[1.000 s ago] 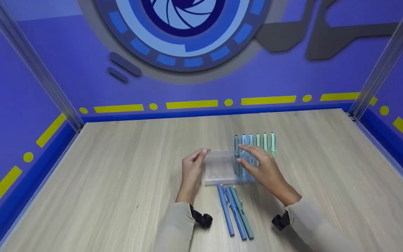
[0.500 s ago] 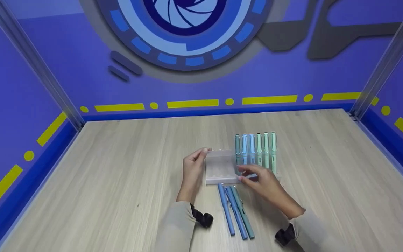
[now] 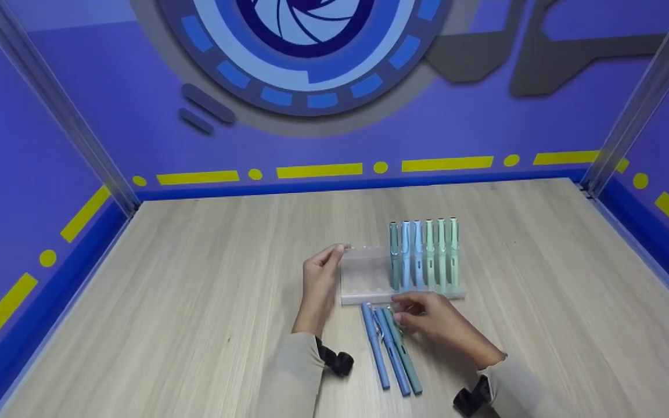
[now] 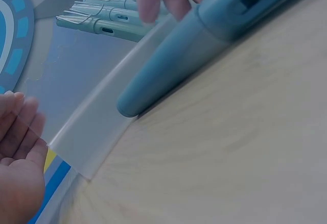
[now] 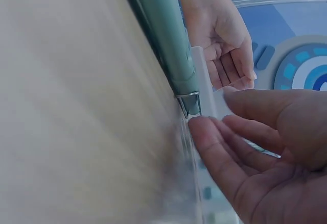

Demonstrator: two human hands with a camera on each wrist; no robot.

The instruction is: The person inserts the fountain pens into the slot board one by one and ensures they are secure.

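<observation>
In the head view, a clear plastic pen stand (image 3: 363, 299) holds several upright pens in its right part: a dark green pen (image 3: 394, 255) leftmost, then two light blue pens (image 3: 412, 255) and three light green pens (image 3: 442, 255). My left hand (image 3: 320, 281) pinches the stand's upper left corner between thumb and fingers. Three pens lie in front of the stand: two blue pens (image 3: 376, 348) and a green pen (image 3: 407, 354). My right hand (image 3: 436, 316) is at that green pen's far end. In the right wrist view its thumb and index finger are apart, the index finger close beside the clip end (image 5: 189, 101).
The pens and stand are on a light wood-grain table (image 3: 195, 302). A blue-purple wall (image 3: 288, 148) with yellow marks rises behind it, with side panels left and right. Metal posts (image 3: 639, 104) stand at the back corners.
My right hand has come down from the dark green pen in the stand, toward the near end of the table, to the lying green pen. My left hand keeps its hold on the stand.
</observation>
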